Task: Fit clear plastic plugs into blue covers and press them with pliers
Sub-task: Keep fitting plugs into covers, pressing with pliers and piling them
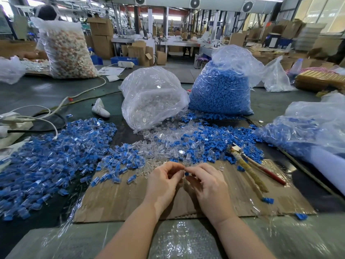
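From the head view, our left hand [164, 181] and right hand [205, 181] meet at six o'clock over the cardboard [115, 199], fingers curled, pinching a blue cover [186, 173] between them; whether a plug is already in it we cannot tell. The pliers [248, 165] lie untouched at three o'clock. At nine o'clock sits a large fitted pile [46, 157]. Loose parts [168, 143] and full bags at twelve o'clock suggest much is left.
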`<state>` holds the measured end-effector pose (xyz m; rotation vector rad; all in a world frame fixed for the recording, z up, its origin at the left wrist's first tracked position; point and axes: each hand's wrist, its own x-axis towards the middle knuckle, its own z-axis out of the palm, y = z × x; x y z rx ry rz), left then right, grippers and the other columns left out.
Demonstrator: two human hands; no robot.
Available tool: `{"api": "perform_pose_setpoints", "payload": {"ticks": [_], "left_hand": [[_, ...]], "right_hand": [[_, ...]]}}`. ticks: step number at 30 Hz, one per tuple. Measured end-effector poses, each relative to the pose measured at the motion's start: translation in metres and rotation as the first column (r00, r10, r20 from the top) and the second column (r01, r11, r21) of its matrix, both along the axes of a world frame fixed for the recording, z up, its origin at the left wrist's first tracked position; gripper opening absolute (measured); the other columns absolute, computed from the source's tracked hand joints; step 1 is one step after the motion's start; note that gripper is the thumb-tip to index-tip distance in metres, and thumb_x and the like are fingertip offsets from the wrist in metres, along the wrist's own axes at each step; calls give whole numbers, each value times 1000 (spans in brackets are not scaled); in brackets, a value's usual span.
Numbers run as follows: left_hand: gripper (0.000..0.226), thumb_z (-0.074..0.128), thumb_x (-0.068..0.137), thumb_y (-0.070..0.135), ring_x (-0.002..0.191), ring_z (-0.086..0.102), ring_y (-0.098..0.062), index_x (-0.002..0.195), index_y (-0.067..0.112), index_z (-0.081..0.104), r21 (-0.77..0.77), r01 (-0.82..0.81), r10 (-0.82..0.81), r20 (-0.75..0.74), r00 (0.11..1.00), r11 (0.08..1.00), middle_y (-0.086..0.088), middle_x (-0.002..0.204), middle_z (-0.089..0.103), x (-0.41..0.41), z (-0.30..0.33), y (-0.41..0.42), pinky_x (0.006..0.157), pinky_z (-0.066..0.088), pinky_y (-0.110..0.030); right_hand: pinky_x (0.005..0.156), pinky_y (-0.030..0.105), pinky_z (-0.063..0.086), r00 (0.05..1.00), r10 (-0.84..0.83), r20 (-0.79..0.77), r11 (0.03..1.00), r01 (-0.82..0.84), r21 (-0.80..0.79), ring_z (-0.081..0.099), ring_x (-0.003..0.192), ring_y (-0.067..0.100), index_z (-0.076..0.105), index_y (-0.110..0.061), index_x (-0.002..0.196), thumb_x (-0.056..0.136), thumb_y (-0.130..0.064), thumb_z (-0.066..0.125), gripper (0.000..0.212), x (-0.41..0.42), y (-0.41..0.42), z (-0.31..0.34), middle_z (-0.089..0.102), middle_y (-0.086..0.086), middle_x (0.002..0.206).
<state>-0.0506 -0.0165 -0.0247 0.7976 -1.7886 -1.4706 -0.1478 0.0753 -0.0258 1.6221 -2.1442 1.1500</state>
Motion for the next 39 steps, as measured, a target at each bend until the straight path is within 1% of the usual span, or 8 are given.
{"api": "perform_pose_setpoints", "payload": {"ticks": [12, 17, 21, 23, 26, 30, 35, 39], "left_hand": [[14, 67, 81, 2, 67, 64, -4, 81, 16, 67, 2, -5, 5, 3, 1000, 1000, 2, 73, 68, 0, 0, -2, 61, 50, -16], [11, 67, 82, 0, 63, 60, -8, 81, 11, 67, 67, -22, 23, -10, 1000, 997, -3, 69, 65, -1, 0, -3, 62, 53, -20], [10, 66, 82, -1, 59, 59, -2, 82, 9, 67, 69, -20, 21, -17, 1000, 997, -2, 69, 64, -1, 1, -3, 56, 49, -13], [10, 65, 82, -1, 56, 58, 3, 83, 8, 67, 72, -17, 19, -23, 1000, 997, -3, 71, 64, -1, 3, -3, 54, 48, -11], [12, 65, 82, -1, 57, 58, 4, 82, 10, 67, 58, -19, 21, -26, 999, 998, -2, 72, 65, 0, 4, -4, 55, 47, -9], [13, 66, 82, 0, 61, 60, 0, 82, 13, 67, 72, -36, 38, -25, 999, 997, -2, 75, 67, 0, 3, -5, 57, 48, -11], [11, 65, 82, -2, 56, 61, -2, 81, 9, 67, 197, -62, 78, -71, 994, 978, -2, 67, 66, -2, 3, -8, 54, 48, -14], [10, 64, 83, -3, 58, 61, -13, 85, 7, 67, 387, -60, 116, -122, 986, 920, -5, 67, 66, -4, 5, -11, 57, 53, -23]], "right_hand": [[78, 36, 47, 1000, -2, 6, 1000, 2, 26, 58, 85, 14, 71, -18, 95, 81, -17, 72, 14, 0, 1, 3, 64, -6, 89], [90, 35, 38, 967, -253, 10, 966, 252, 64, 56, 101, 17, 64, -16, 111, 86, -25, 65, 27, -25, 5, 19, 63, -1, 107], [101, 44, 33, 795, -604, -62, 689, 560, 460, 44, 121, 29, 42, -15, 133, 95, -48, 40, 50, -69, 14, 36, 49, 13, 132], [107, 50, 28, 740, -666, -97, 494, 534, 686, 37, 129, 34, 27, -16, 141, 94, -57, 31, 63, -89, 18, 40, 38, 18, 142], [104, 50, 33, 756, -649, -86, 399, 434, 808, 43, 124, 34, 32, -13, 136, 92, -57, 36, 63, -106, 21, 39, 44, 17, 137], [99, 45, 37, 744, -657, -118, 409, 485, 773, 42, 117, 33, 45, -16, 103, 86, -37, 51, 27, -106, 23, 41, 44, 15, 128], [91, 41, 42, 763, -639, -99, 494, 506, 708, 44, 108, 31, 44, -13, 86, 85, -35, 55, 25, -96, 23, 47, 48, 17, 117], [49, 20, 30, 890, -453, -43, 665, 370, 648, 42, 62, 8, 35, -19, 74, 91, -33, 48, 26, -70, 21, 57, 52, 1, 83]]}}
